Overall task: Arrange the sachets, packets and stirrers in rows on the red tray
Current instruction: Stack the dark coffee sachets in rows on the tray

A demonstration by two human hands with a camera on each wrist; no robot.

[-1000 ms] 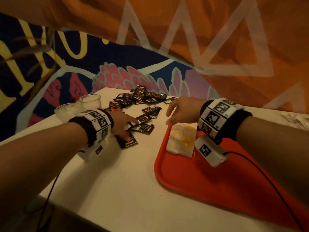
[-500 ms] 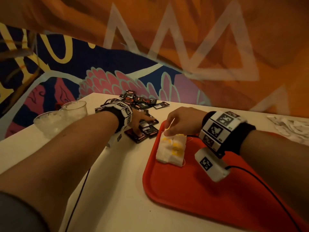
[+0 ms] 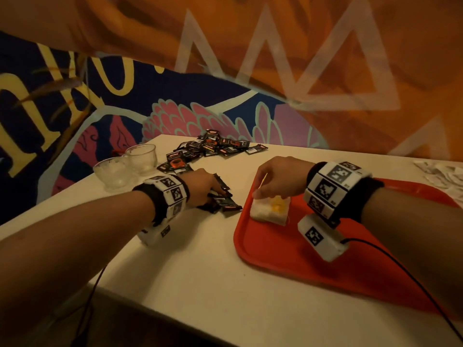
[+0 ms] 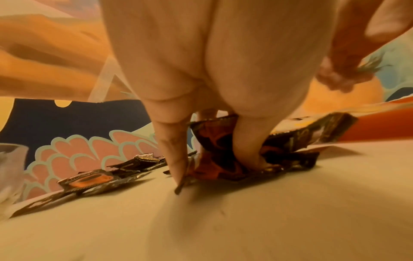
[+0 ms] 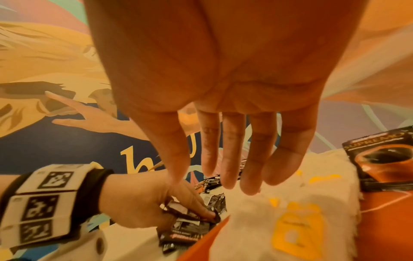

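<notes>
On the bench, my left hand (image 3: 203, 187) grips dark foil sachets (image 3: 224, 202) while my right hand (image 3: 278, 180), fingers relaxed, rests on white paper packets (image 3: 269, 210); next, carry sachets onto the red plastic tray (image 3: 275, 259).

On the surface (image 3: 200, 284), the tray (image 3: 288, 266) sits right of frame, sachets (image 3: 213, 146) upper centre, two cups (image 3: 125, 164) left of them.

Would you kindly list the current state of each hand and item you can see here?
Left hand: on the table, fingers gathering a few dark sachets.
Right hand: over the tray, fingers straight, above the white packets.
White packets: stacked at the tray's near-left corner.
Red tray: flat on the table.
Sachet pile: loose, unsorted, off the tray.
Two clear cups: upright.
</notes>
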